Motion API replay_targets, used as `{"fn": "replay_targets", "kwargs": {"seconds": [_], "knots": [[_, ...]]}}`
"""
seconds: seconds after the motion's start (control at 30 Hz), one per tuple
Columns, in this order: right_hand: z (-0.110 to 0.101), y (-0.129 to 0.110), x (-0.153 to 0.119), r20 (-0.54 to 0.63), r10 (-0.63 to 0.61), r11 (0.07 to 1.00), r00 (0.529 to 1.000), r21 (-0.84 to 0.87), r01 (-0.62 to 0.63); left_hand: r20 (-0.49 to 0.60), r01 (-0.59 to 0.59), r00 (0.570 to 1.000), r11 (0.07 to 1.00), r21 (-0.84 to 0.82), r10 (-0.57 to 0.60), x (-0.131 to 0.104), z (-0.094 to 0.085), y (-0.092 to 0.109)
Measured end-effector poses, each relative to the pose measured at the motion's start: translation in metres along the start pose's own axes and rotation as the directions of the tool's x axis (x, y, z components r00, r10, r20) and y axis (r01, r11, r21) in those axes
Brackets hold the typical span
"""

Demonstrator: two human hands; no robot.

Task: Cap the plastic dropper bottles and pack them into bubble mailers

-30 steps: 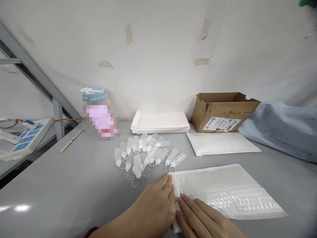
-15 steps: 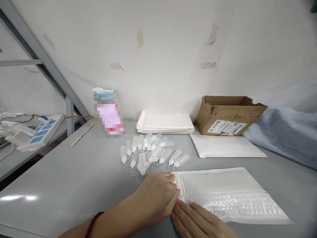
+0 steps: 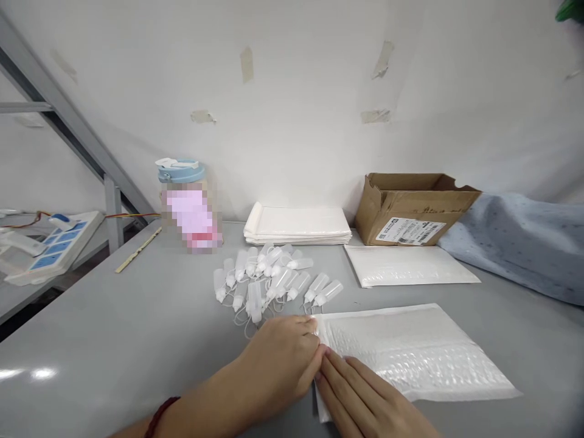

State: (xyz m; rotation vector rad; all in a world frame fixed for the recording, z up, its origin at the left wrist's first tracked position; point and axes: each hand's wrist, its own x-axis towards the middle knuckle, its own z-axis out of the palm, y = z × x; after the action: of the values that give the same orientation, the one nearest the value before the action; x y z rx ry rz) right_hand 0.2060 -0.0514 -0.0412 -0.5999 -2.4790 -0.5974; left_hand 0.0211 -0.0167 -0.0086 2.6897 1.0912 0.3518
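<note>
Clock read from where the two hands meet.

- 10 o'clock: stick (image 3: 138,250) lies flat on the desk (image 3: 137,328), well apart from the work. Cup (image 3: 181,173) upright, toward 11; little risk there.
- 11 o'clock, near: loose pile of small bottles (image 3: 255,298) with string loops. Main hazard, I judge: a loop could catch on a finger or slip beneath the mailer's edge, and one tug would drag several bottles.
- Left hand (image 3: 280,353): curled, fingertips on the left end of the mailer, just beside the bottles. Can't tell if it pinches or only presses. A sweep toward 11 could scatter the pile.
- 12 o'clock: mailer stack (image 3: 298,224), flat, slightly uneven; could slide if bumped.
- Right hand (image 3: 365,398): open, fingers extended and together, laid on the near left part of the mailer. Uneven pressure between hands could skew or crease that end. What lies beneath the fingers is hidden.
- 2 o'clock: second mailer (image 3: 410,266), flat, in front of the open box (image 3: 417,213). A far reach could shove it into the box.
- 3 o'clock: mailer (image 3: 420,353) runs out from the hands, bubbled, its right end unheld; could swing if the left end is pulled.
</note>
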Motion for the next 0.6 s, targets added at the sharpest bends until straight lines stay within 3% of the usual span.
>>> {"fn": "replay_targets", "kwargs": {"seconds": [0.47,0.6], "knots": [[0.0008,0.0056,0.0023,-0.025,0.012,0.998,1.0,0.059,-0.01,-0.052,-0.039,0.998,0.999,0.036,0.041,-0.0004,0.0038,-0.0005],[-0.0035,0.008,0.0042,-0.068,0.019,0.996,0.997,0.086,-0.013,-0.043,-0.053,0.998,0.998,0.036,0.055,0.0,-0.0025,-0.0025]]}}
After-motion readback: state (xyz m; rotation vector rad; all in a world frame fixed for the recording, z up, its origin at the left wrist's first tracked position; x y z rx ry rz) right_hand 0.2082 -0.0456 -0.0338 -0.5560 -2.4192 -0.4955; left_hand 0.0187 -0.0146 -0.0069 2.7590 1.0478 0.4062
